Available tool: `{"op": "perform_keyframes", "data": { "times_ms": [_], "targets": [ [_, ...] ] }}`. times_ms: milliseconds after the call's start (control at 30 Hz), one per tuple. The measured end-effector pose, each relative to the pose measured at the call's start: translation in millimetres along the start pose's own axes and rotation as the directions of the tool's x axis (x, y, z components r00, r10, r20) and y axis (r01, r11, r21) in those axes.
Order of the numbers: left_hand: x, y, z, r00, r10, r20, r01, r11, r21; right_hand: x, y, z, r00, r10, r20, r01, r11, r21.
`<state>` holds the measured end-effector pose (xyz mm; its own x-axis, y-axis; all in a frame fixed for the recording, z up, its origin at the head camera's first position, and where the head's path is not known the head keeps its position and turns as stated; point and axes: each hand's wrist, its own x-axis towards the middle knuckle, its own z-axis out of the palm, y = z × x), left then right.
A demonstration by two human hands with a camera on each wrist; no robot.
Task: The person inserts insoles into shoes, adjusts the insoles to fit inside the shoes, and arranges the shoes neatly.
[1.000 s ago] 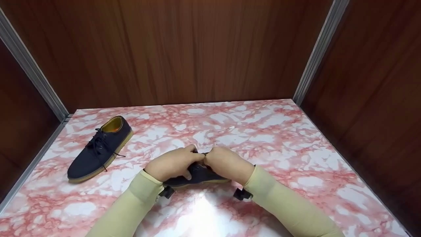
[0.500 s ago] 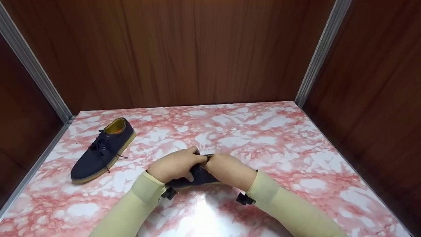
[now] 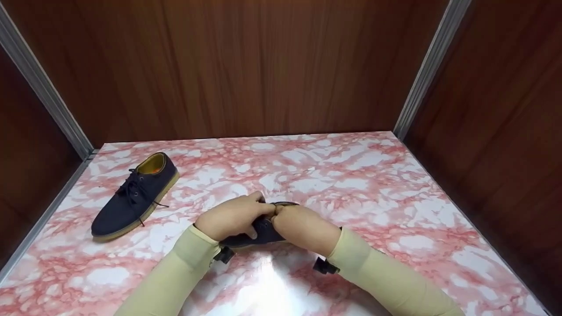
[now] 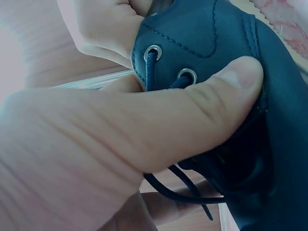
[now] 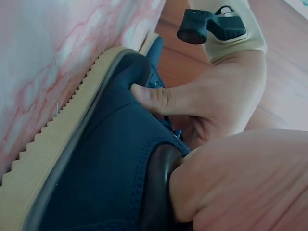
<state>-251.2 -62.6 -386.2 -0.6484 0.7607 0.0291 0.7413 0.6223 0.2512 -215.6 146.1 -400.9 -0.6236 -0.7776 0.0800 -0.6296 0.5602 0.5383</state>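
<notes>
A dark navy lace-up shoe with a tan ridged sole lies on the table between both hands, toe to the left. My left hand grips its front part. The left thumb presses on the upper beside the metal eyelets, as the left wrist view shows. Below that thumb hangs a loose lace. Curled at the shoe's opening is my right hand, holding it near the tongue; these fingertips are hidden inside. In the right wrist view the shoe's side and dark collar lining show.
A matching navy shoe stands at the left of the table, its laces loose. The pink-and-white marbled table is bordered by brown wood-look panels at the back and sides.
The right hand has shifted slightly at the opening, and more of the shoe's collar rim shows behind it. The left hand keeps its grip. The other shoe has stayed put.
</notes>
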Motion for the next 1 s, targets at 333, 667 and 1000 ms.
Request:
{"op": "perform_keyframes", "data": {
  "times_ms": [333, 667, 1000],
  "targets": [
    [0.2, 1.5, -0.6, 1.0, -0.01, 0.004, 0.01, 1.0, 0.008, 0.8, -14.1, -1.2, 0.992, 0.129, -0.005, -0.129, 0.992, -0.012],
    [-1.9, 1.3, 1.3, 1.0, -0.012, 0.004, 0.012, 1.0, -0.002, 7.7, -18.3, -9.7, 0.922, 0.283, 0.265, -0.308, 0.949, 0.06],
    [-0.1, 2.6, 0.7, 0.999, -0.036, 0.031, 0.036, 0.999, -0.02, 2.5, -13.7, -4.1, 0.963, 0.217, 0.158, -0.225, 0.974, 0.037]
  ]
}}
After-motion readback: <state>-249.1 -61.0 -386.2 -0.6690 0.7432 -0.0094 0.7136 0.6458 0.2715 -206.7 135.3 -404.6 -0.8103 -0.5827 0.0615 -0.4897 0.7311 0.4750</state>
